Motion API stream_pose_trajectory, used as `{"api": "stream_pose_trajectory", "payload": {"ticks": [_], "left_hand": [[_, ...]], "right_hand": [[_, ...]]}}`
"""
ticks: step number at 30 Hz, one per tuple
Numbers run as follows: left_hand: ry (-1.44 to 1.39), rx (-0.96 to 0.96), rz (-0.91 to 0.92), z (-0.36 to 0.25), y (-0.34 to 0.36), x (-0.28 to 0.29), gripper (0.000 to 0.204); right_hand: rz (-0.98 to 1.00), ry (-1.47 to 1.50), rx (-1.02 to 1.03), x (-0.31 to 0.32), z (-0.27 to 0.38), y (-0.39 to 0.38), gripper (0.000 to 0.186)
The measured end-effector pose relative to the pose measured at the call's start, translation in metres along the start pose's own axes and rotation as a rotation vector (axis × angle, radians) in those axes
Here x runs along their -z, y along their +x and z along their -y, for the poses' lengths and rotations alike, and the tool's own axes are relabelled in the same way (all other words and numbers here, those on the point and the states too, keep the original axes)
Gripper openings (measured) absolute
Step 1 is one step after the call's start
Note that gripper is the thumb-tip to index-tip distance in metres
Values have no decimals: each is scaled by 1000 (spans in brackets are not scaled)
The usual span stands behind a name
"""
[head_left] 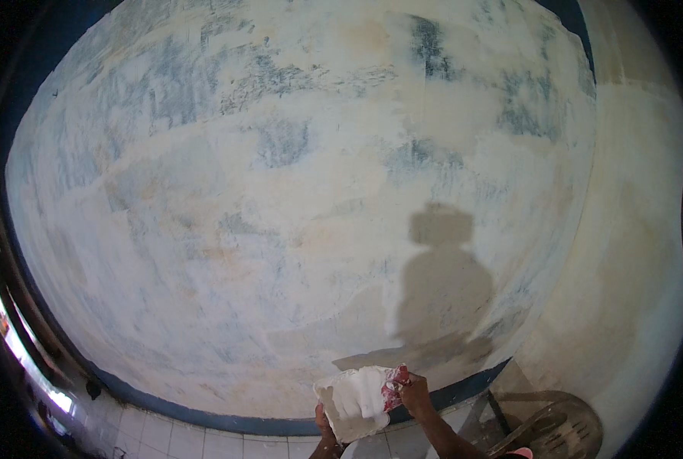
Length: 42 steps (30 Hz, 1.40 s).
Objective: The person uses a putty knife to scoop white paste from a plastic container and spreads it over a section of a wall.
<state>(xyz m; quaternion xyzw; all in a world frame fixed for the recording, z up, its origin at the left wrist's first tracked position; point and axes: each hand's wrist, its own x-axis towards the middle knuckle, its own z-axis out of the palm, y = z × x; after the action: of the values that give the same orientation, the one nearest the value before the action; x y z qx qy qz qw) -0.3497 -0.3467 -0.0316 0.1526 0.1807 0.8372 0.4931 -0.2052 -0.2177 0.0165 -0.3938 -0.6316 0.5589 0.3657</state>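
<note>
At the bottom centre my left hand (pixel 324 419) grips the left side of a board (pixel 334 421) coated with white paste (pixel 368 386). My right hand (pixel 414 394) is closed on a red, paste-smeared tool (pixel 395 382) at the board's right end; the tool's blade is hard to make out. The board is held out in front of a large wall (pixel 295 214) with patchy white coating over blue-grey, on which my shadow falls at the right.
A plainer cream wall (pixel 632 229) meets the patchy wall on the right. A brown plastic chair (pixel 555 428) stands at the lower right. A blue skirting band (pixel 219 415) runs above the white tiled floor (pixel 180 436). A bright opening (pixel 12 336) shows at the far left.
</note>
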Motion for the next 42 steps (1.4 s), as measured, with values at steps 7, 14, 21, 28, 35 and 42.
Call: {"api": "stream_pose_trajectory", "payload": {"ticks": [7,14,21,28,35,42], "left_hand": [[-47,-40,60,-13,-11,-8,67],[-63,-58,54,-30,-28,1,67],[-44,-119,-77,-55,-48,28,68],[-37,-163,-164,-82,-59,58,68],[-31,-184,-196,-112,-73,81,68],[-21,-192,-195,-135,-84,92,69]], "right_hand": [[-25,552,-167,-2,30,10,17],[170,836,172,-14,196,45,54],[-411,16,1237,-49,449,78,19],[-807,-840,1793,-122,510,93,21],[-572,-1376,1761,-147,420,115,20],[-774,-961,1900,-124,464,68,26]]}}
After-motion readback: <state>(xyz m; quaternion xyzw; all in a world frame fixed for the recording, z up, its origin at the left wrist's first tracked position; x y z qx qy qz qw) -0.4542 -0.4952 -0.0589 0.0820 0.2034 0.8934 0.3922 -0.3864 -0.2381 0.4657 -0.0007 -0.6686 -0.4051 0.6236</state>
